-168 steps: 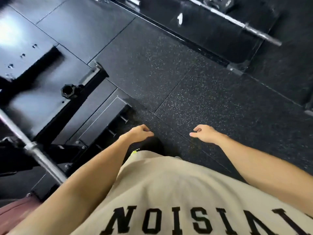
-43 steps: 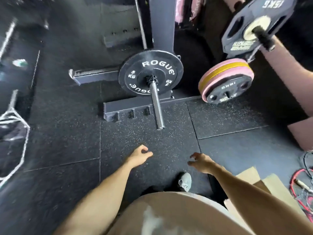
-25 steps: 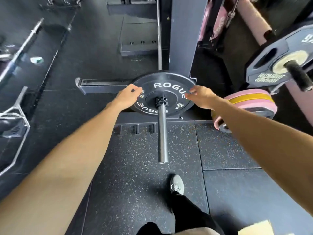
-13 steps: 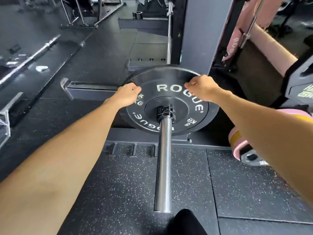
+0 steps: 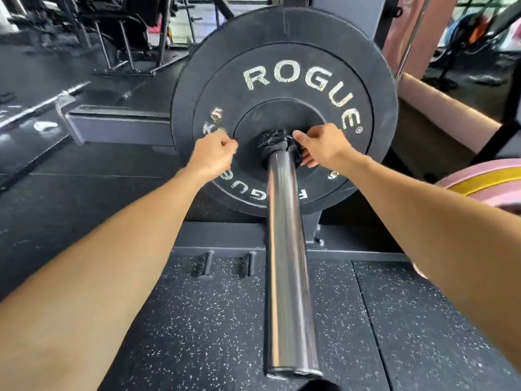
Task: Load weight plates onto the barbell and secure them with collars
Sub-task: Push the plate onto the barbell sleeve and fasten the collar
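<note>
Here is the collar [image 5: 277, 145], a small black clamp sitting on the barbell sleeve [image 5: 286, 249], right up against the hub of the black Rogue plate [image 5: 284, 108]. The plate hangs upright on the far part of the sleeve, and the bare steel runs toward me with its end cap near the bottom of the view.

My right hand [image 5: 320, 146] has its fingers curled round the right side of the collar, thumb on top, fingertips tucked under. My left hand [image 5: 212, 155] hovers just left of the collar, over the plate's face, fingers curled in a loose fist with nothing that I can see between them; whether the knuckles touch the plate I cannot tell.

I judge the collar light and rigid, a thing to take by its body and lever. The sleeve looks smooth and slick, so the clamp should slide freely once released. The plate is a rubber bumper, heavy and grippy; I would take it by the rim with both hands, never by the hub.

Further out: a dark rack beam [image 5: 118, 125] lies to the left behind the plate, a pink and yellow plate [image 5: 485, 179] pokes in at the right edge, and speckled rubber flooring [image 5: 197, 320] lies beneath the sleeve.
</note>
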Motion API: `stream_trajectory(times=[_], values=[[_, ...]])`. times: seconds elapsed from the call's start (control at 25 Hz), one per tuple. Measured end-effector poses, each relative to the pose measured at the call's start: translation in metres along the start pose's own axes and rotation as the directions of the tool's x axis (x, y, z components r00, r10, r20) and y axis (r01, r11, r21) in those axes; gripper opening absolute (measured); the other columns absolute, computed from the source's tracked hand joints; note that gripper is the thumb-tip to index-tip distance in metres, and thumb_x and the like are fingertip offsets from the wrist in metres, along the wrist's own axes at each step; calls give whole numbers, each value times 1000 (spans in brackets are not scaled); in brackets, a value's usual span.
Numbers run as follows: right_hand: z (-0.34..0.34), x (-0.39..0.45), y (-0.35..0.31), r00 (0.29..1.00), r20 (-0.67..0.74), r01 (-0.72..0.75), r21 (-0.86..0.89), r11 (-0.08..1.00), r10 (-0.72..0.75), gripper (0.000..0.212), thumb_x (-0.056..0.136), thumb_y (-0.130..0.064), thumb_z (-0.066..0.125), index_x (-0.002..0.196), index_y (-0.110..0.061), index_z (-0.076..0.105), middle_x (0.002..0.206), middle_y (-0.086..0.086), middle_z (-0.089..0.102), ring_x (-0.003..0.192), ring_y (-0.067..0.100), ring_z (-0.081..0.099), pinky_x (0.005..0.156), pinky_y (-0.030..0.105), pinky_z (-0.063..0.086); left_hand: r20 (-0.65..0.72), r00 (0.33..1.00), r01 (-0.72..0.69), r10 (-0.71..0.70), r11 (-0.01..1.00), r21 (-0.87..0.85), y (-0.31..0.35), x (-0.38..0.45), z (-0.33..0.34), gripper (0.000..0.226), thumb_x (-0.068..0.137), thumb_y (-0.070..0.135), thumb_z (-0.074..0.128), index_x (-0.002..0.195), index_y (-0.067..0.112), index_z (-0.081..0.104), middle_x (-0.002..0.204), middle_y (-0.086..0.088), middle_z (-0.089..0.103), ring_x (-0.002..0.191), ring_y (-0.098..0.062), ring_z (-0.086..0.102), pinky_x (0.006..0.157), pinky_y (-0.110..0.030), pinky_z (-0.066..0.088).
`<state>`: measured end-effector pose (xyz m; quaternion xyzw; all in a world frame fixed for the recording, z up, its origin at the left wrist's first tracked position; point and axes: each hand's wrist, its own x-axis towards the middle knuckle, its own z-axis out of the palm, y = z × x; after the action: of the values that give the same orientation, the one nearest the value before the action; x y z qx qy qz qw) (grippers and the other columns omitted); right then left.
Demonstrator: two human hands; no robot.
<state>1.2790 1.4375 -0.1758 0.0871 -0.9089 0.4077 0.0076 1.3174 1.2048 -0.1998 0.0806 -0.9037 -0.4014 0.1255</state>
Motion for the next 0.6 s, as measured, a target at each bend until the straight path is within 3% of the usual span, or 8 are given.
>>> stream_trajectory(times=[0.08,0.28,0.44,0.6], values=[[4,-2,1,999,-52,6,38,999,-4,44,99,-38,53,95,4,64,88,20,72,69,25,73,73,43,61,114,994,12,3,991,-133,3,-7,21,27,100,28,44,94,9,63,86,-11,70,70,-23,70,69,-36,56],[8,-11,-4,991,-124,31,-106,994,-44,46,101,-38,47,80,0,60,83,19,73,69,29,70,79,41,58,102,995,63,-21,902,-427,18,-9,51,23,106,18,32,93,13,50,80,-11,65,53,-14,68,68,-38,62],[13,-15,-2,987,-153,30,-129,991,-50,51,101,-38,44,90,8,61,82,23,71,78,40,67,80,44,55,124,992,89,-38,894,-439,23,-11,47,20,105,16,28,97,14,46,93,-14,58,59,-23,65,73,-42,63],[15,-16,2,992,-123,-12,-65,998,4,48,101,-36,43,89,7,62,81,20,73,71,35,70,80,45,57,137,991,62,-6,911,-408,31,-11,41,21,106,24,29,97,16,46,95,-12,49,68,-26,61,76,-47,62]])
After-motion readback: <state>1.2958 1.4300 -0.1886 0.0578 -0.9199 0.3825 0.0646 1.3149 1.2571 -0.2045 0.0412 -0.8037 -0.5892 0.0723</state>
